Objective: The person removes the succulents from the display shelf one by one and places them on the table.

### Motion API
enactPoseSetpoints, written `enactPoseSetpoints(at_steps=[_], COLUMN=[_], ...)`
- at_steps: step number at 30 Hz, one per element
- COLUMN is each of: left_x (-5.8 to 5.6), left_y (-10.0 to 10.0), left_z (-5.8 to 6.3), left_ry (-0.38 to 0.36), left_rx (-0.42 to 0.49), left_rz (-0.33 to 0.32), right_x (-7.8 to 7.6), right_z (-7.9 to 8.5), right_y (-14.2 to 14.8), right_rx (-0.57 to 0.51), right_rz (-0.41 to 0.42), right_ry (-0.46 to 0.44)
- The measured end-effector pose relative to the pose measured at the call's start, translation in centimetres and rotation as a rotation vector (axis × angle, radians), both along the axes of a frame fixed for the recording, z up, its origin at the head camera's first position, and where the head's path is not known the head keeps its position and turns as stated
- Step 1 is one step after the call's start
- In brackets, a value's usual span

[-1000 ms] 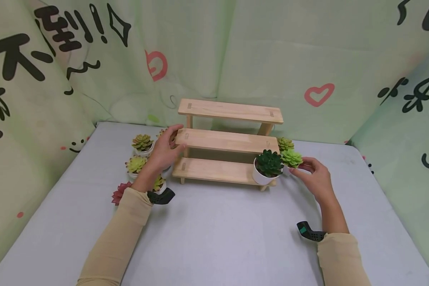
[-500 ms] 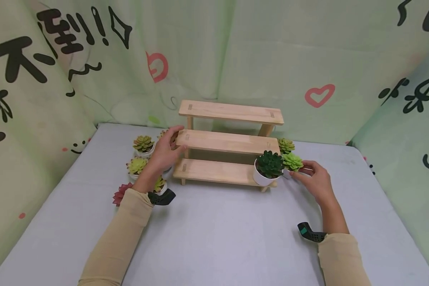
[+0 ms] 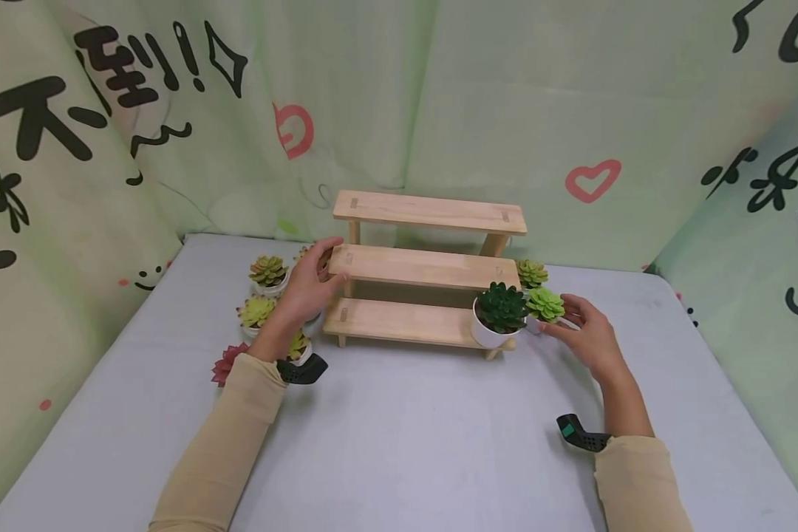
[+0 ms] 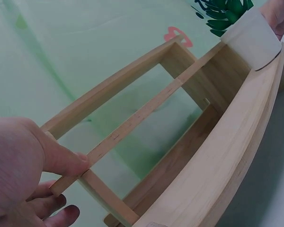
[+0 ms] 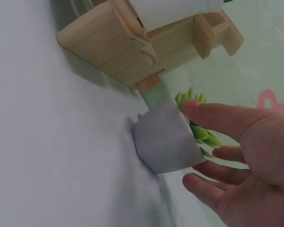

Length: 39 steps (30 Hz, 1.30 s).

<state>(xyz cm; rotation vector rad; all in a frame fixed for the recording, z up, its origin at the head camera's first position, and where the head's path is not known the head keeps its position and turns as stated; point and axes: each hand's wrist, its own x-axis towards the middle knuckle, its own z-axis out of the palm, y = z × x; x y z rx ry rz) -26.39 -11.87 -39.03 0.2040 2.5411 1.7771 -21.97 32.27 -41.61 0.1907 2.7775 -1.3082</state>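
Note:
A three-tier wooden plant stand (image 3: 425, 266) is on the table. My left hand (image 3: 311, 284) grips the left end of its middle board, thumb (image 4: 68, 158) on top and fingers curled below. A dark green succulent in a white pot (image 3: 499, 314) stands at the right end of the lowest board. Just right of the stand, my right hand (image 3: 588, 336) has its thumb and fingers about the rim of a bright green potted succulent (image 3: 545, 304). In the right wrist view its white pot (image 5: 165, 139) is low by the tabletop, thumb and fingers on opposite sides.
Several potted succulents (image 3: 268, 271) stand left of the stand, partly behind the left forearm, with a red one (image 3: 227, 363) nearest the front. Another green succulent (image 3: 530, 273) is behind the bright green one. A printed curtain (image 3: 505, 111) hangs behind the table (image 3: 425, 436).
The head view has tilted slightly, so the scene sits a little lower. Both hands keep their places on the stand and at the bright green succulent.

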Motion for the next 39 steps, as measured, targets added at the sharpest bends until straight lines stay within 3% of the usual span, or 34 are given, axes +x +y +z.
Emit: enactPoseSetpoints(at_steps=[15, 23, 31, 39], left_x=[0.2, 0.2, 0.1, 0.0], left_y=[0.3, 0.3, 0.0, 0.1], left_z=[0.3, 0.3, 0.2, 0.0], left_ry=[0.003, -0.005, 0.004, -0.011], left_rx=[-0.002, -0.019, -0.018, -0.016], left_rz=[-0.012, -0.003, -0.001, 0.007], right_x=[0.8, 2.3, 3.5, 4.3], right_z=[0.9, 3.6, 3.5, 3.3], right_y=[0.9, -0.7, -1.7, -2.8], right_rx=[0.037, 0.051, -0.107, -0.166], right_rz=[-0.029, -0.012, 0.061, 0.11], right_ry=[0.129, 0.149, 0.172, 0.197])
